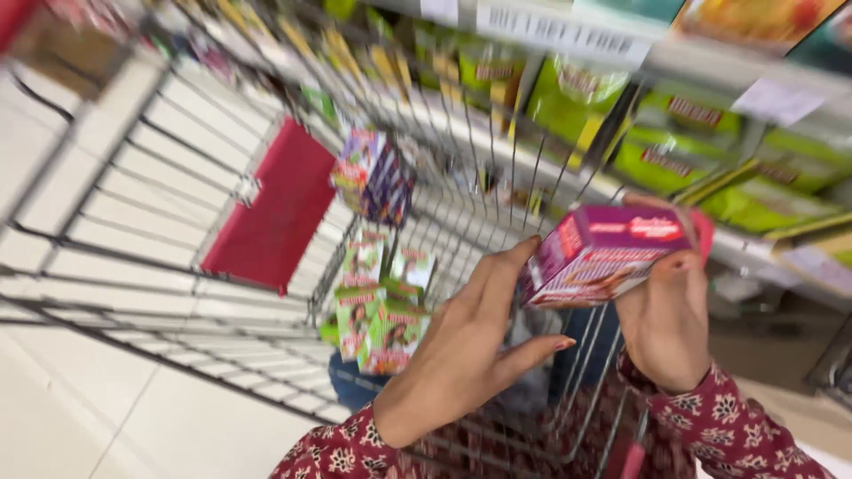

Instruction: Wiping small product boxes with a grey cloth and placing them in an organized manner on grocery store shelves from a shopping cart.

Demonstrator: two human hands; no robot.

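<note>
The right hand (666, 328) holds a pink box (603, 253) up over the cart (160, 177). Its fingers are clamped on the far end of the box, and the thumb (679, 264) presses on the near side. The left hand (461, 355) is just beside the box. Its fingers are apart, and the tips touch the left end of the box.

The box is up in the air, between the 2 hands, above the right side of the cart. It is tilted a little.

Down in the cart lie some green packs (382, 324). One purple pack (373, 177) sits higher up, near a red flap (275, 208) in the cart. It is blurry, so I cannot tell what holds it there. Behind the cart is a shelf (710, 151) full of green bags.

I think the step in hand is holding the box up over the cart. A move down into the cart would need the hand to go low past the wire side and let go softly.
</note>
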